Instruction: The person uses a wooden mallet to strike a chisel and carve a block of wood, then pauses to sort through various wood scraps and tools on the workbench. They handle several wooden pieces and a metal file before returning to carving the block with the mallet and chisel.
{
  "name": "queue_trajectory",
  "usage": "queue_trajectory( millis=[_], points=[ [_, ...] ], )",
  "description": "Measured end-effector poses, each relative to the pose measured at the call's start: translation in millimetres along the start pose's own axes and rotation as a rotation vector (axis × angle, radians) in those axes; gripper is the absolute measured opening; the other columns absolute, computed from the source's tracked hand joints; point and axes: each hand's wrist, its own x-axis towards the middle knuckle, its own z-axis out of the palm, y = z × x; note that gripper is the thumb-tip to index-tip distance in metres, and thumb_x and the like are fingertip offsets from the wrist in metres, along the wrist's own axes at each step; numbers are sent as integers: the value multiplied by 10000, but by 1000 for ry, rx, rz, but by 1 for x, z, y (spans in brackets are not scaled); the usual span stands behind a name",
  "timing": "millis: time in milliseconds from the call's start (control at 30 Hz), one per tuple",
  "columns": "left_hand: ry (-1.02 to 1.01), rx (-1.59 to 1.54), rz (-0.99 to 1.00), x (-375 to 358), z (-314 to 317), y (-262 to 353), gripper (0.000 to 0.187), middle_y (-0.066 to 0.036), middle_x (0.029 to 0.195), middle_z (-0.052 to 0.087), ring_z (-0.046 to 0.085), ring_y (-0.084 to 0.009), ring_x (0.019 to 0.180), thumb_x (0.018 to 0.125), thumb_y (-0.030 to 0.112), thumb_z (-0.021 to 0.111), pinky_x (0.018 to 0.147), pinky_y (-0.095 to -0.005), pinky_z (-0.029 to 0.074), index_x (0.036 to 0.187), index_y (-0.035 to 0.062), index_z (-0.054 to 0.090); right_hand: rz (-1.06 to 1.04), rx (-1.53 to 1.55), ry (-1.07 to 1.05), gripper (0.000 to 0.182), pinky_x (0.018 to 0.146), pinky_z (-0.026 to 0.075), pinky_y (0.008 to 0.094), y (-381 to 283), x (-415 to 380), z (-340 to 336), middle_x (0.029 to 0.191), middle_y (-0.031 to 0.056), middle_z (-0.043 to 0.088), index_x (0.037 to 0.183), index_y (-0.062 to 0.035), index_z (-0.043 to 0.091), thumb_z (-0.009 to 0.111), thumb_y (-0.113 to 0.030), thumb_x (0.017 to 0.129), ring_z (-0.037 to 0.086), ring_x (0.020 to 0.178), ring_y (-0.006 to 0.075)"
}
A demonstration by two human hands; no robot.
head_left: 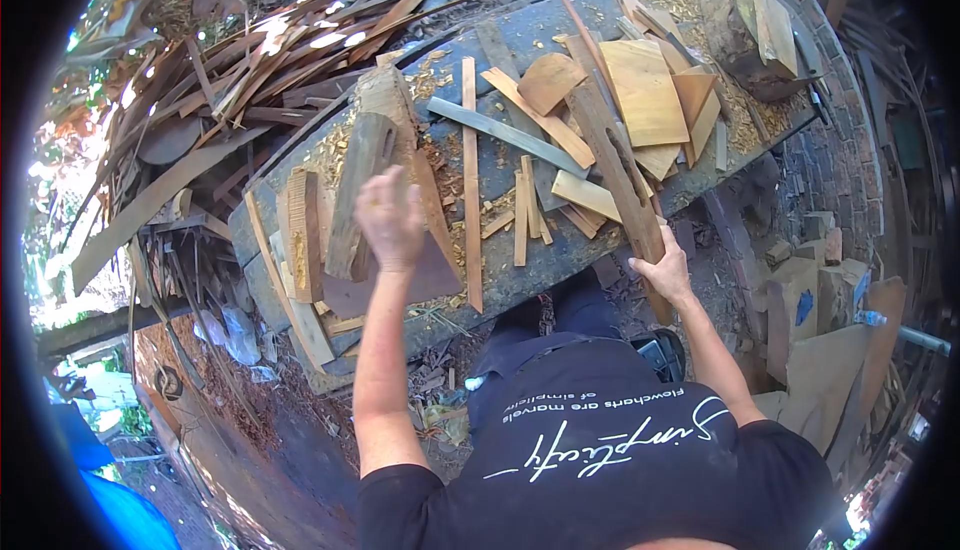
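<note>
My right hand (664,272) grips the near end of a long brown wooden plank (615,165) that lies slanted across the workbench (500,280). My left hand (390,218) is raised above the bench's left part with fingers curled and blurred; nothing shows in it. It hovers over a thick rough wood billet (358,190) and a dark flat board (400,285). Thin wood strips (470,180) and flat offcuts (643,92) cover the bench top.
A heap of split wood slats (270,60) lies behind the bench at left. A chunky log block (755,35) stands at the bench's far right end. Wood blocks and boards (820,320) are stacked on the ground at right. Shavings litter the ground.
</note>
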Motion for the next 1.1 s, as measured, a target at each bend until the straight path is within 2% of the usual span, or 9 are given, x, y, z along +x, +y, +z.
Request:
queue_trajectory(
  millis=[200, 333, 400, 767, 900, 1000, 1033, 1067, 1100],
  points=[
    [-715, -374, -389, -85, 128, 57, 291, -119, 918, 641, 655, -253, 818, 834, 257, 768, 741, -379, 531, 1038, 66, 686, 74, -24, -3, 679, 878, 530, 437, 20, 8, -21, 1075, 197, 694, 1279, -91, 507, 847, -180, 698, 680, 1023, 379],
    [-779, -346, -520, -104, 163, 82, 303, -132, 981, 650, 645, -321, 914, 833, 306, 753, 813, -436, 521, 981, 57, 663, 89, -35, -30, 674, 869, 532, 439, 31, 8, -32, 1073, 200, 695, 1281, -99, 508, 840, -192, 702, 680, 1024, 371],
    [-512, -240, -478, -100, 174, 101, 299, -141, 993, 638, 640, -330, 931, 837, 326, 745, 818, -452, 514, 936, 61, 649, 99, -23, -3, 672, 864, 533, 441, 29, 8, -34, 1070, 202, 695, 1279, -101, 509, 839, -204, 703, 681, 1020, 369],
    [-466, -301, -580, -104, 205, 97, 334, -153, 972, 593, 609, -316, 890, 880, 297, 719, 810, -450, 485, 965, 4, 582, 148, -10, -123, 748, 913, 521, 485, 38, 51, -33, 1103, 257, 677, 1351, -124, 468, 807, -329, 717, 657, 1038, 433],
    [-172, -968, -837, -77, 155, 98, 247, -103, 1004, 562, 598, -162, 902, 1027, 201, 502, 751, -326, 527, 1174, 31, 400, 71, 58, -119, 775, 941, 507, 488, 20, 67, -26, 1126, 278, 662, 1359, -77, 460, 802, -381, 733, 638, 1086, 435],
    [-56, -723, -847, -24, 62, 100, 291, -91, 1039, 541, 559, -113, 851, 1078, 234, 381, 697, -212, 501, 1282, 28, 362, 43, 46, -87, 801, 952, 503, 485, 19, 69, -22, 1135, 288, 657, 1366, -35, 456, 789, -438, 759, 634, 1097, 438],
    [-5, -699, -841, -17, 42, 79, 382, -119, 1101, 531, 577, -173, 920, 1073, 305, 410, 787, -305, 519, 1335, 32, 360, 53, 24, -86, 819, 956, 503, 483, 19, 69, -22, 1137, 290, 657, 1371, -15, 453, 779, -471, 774, 636, 1097, 437],
    [179, -192, -441, -15, 34, 51, 483, -157, 1207, 520, 578, -252, 1030, 1058, 382, 446, 911, -435, 489, 1372, 22, 372, 53, 21, -83, 819, 956, 503, 483, 20, 67, -23, 1137, 290, 657, 1371, -15, 453, 779, -471, 774, 636, 1097, 437],
    [161, -262, -472, -5, 9, 39, 648, -221, 1308, 496, 547, -368, 1158, 984, 475, 569, 999, -521, 428, 1387, 1, 386, 66, 39, -70, 813, 960, 503, 474, 20, 65, -27, 1142, 290, 658, 1366, -5, 462, 768, -487, 788, 639, 1101, 428]
  ],
)
